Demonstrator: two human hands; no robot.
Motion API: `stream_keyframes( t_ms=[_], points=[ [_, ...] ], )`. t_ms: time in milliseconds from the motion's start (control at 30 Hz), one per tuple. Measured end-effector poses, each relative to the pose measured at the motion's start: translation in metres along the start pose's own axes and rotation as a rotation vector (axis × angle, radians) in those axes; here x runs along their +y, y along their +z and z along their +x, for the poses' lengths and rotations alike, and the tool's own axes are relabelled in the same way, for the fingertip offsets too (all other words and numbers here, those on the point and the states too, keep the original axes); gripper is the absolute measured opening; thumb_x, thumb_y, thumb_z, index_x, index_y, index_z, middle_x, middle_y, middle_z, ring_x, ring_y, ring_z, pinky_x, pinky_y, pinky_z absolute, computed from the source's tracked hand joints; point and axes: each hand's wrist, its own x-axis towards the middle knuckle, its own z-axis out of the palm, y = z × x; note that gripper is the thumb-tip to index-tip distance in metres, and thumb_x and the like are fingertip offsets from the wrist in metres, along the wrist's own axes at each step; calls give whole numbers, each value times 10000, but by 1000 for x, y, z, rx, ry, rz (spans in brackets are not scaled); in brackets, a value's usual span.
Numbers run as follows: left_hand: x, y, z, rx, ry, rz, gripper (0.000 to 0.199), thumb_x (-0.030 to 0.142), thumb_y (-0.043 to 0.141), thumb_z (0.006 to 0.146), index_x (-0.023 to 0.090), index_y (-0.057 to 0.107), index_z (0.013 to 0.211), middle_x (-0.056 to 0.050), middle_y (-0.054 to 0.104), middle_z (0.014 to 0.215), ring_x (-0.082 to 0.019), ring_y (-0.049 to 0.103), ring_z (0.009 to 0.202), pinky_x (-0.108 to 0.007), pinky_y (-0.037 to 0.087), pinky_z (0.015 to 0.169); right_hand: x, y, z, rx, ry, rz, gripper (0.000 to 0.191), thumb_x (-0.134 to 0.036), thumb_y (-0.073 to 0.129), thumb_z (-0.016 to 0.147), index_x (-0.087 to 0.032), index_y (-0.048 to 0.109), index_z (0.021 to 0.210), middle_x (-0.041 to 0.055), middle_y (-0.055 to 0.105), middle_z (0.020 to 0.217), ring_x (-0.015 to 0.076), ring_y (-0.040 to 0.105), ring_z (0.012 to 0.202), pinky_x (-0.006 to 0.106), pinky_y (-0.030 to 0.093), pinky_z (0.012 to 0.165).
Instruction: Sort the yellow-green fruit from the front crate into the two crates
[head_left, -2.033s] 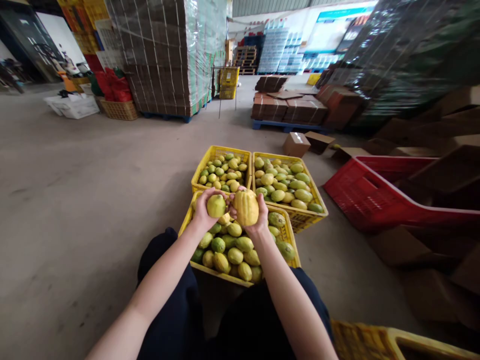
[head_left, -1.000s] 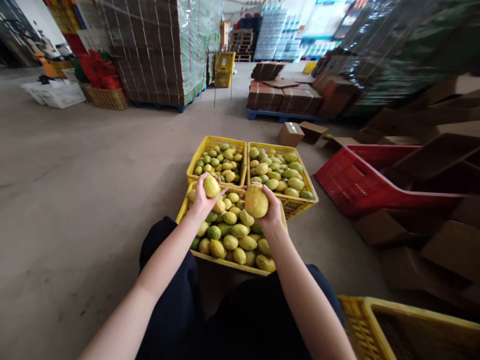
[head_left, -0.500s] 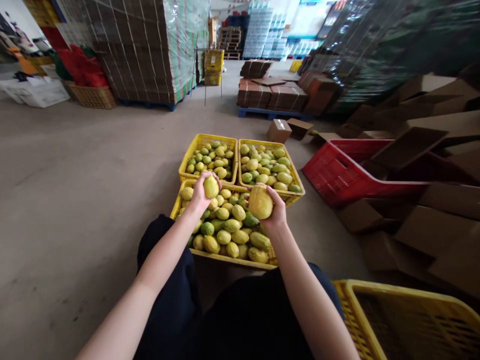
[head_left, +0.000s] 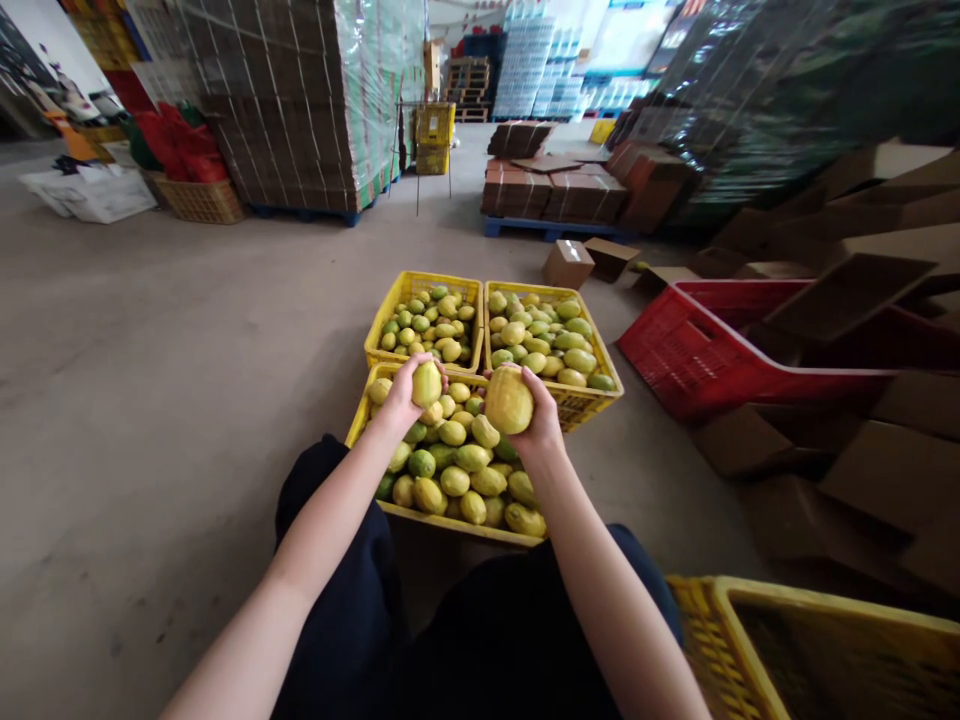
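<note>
My left hand (head_left: 406, 389) is wrapped round a small yellow-green fruit (head_left: 427, 384). A larger yellow fruit (head_left: 510, 400) is gripped in my right hand (head_left: 541, 413). Both hands are held over the near yellow crate (head_left: 457, 522), which is filled with yellow and green fruits (head_left: 472, 458). Behind it stand two more yellow crates of similar fruit, a back left crate (head_left: 373, 325) and a back right crate (head_left: 596, 398). My forearms cover parts of the near crate's sides.
A yellow crate (head_left: 739, 640) is at the lower right. Beyond it are a red crate (head_left: 675, 350) and loose cardboard boxes (head_left: 885, 480). Flattened cartons (head_left: 555, 190) lie on a blue pallet behind, and a small box (head_left: 568, 264) is on the floor (head_left: 187, 330).
My right hand and its fruit have shifted slightly left, closer to my left hand. The whole view has moved a little, so the crates appear farther right.
</note>
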Motion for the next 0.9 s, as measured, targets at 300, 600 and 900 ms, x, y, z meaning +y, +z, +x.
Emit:
stream_keyframes(
  t_ms=[300,600,900],
  points=[
    [6,-17,1,217,-1,-140,247,239,422,895,124,631,957,-89,668,726,-209,674,661,-331,597,625,8,6,14,111,133,201,186,-340,583,819,-185,636,908,66,735,740,214,694,591,313,579,499],
    [11,-11,-9,176,-149,-108,271,283,418,930,148,634,1021,-74,642,723,-128,593,537,-172,484,397,16,12,24,283,241,248,179,-355,517,880,-196,593,848,18,648,574,202,652,554,342,587,527],
    [9,-23,-6,131,-45,-106,218,328,508,900,165,653,916,-77,678,794,-125,634,614,-177,522,500,23,4,33,315,288,138,117,-334,610,836,-225,574,859,-2,649,595,210,668,587,356,593,538]
  ],
)
